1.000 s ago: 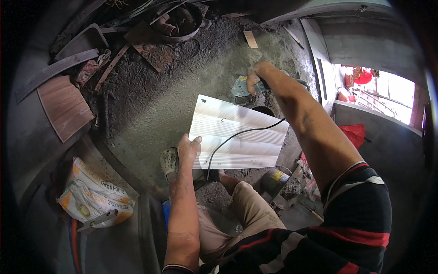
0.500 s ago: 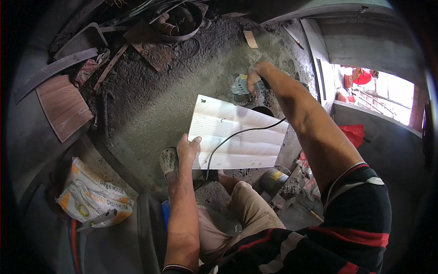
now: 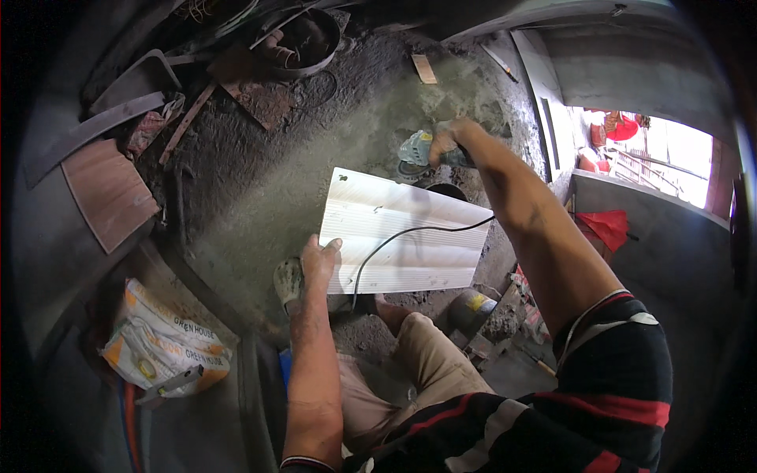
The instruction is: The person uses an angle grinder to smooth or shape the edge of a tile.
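Note:
My left hand [image 3: 319, 264] grips the left edge of a pale tile [image 3: 418, 248] with fine ribbed stripes, its thumb on the top face. The tile is held tilted over my legs. Beyond the tile's far edge, my right hand [image 3: 445, 144] is closed round a grey-green power tool [image 3: 415, 150] with a yellow label. Its exact kind is hard to make out, and the palm side is hidden. A black cord [image 3: 410, 230] lies curved across the tile. Behind the tile, a dark round opening [image 3: 448, 191] is partly covered.
Rough wet mortar [image 3: 260, 177] covers the floor. A tub [image 3: 303, 59] stands at the far left, near a brown tile [image 3: 110, 193]. At left, a level [image 3: 169, 384] lies on a printed sack [image 3: 162, 339]. A grey bucket [image 3: 471, 309] and rubble lie to the right. A small tile strip [image 3: 424, 69] lies ahead.
My right hand has shifted slightly nearer and to the right on the power tool. The left hand keeps its hold on the tile. The whole view has moved a little.

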Available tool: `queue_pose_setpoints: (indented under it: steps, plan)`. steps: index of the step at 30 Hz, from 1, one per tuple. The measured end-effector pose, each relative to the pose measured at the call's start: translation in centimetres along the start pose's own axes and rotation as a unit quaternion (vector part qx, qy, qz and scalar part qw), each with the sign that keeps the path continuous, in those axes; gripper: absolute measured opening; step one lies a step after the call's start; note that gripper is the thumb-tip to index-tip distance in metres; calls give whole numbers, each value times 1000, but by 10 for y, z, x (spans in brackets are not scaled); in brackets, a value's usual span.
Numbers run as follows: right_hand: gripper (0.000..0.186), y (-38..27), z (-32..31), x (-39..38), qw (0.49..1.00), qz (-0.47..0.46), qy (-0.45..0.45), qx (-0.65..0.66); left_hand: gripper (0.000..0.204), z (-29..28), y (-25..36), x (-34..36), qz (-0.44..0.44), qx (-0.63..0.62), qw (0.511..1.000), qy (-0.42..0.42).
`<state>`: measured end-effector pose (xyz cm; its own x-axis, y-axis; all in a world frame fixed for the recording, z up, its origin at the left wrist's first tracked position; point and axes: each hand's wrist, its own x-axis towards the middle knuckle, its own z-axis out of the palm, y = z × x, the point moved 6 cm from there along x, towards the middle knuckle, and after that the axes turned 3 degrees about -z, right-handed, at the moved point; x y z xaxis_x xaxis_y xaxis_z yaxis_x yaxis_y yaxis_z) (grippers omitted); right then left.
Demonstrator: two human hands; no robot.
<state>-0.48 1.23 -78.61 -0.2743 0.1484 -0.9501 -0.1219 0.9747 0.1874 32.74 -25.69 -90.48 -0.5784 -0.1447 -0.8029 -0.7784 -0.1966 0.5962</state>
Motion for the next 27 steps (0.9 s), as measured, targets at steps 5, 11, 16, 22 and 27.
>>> queue_pose_setpoints:
  steps: [5, 11, 16, 22, 27]
  plan:
    - [52, 33, 7, -3, 999, 27, -19, 19, 29, 10, 9, -2, -4, 22, 1000, -9]
    - [57, 30, 4, -9, 999, 38, -29, 0, 28, 7, 8, -10, -8, 67, 998, 2]
    - [54, 16, 7, -4, 999, -15, -14, -27, 27, 7, 1, -13, -24, -36, 999, -12]
    - [55, 8, 11, 4, 998, 4, -54, -18, 27, 5, 1, -12, -26, -14, 999, -19]
    - [32, 5, 14, -5, 995, 57, -57, 66, 29, 3, 12, -20, -41, -17, 999, -21]
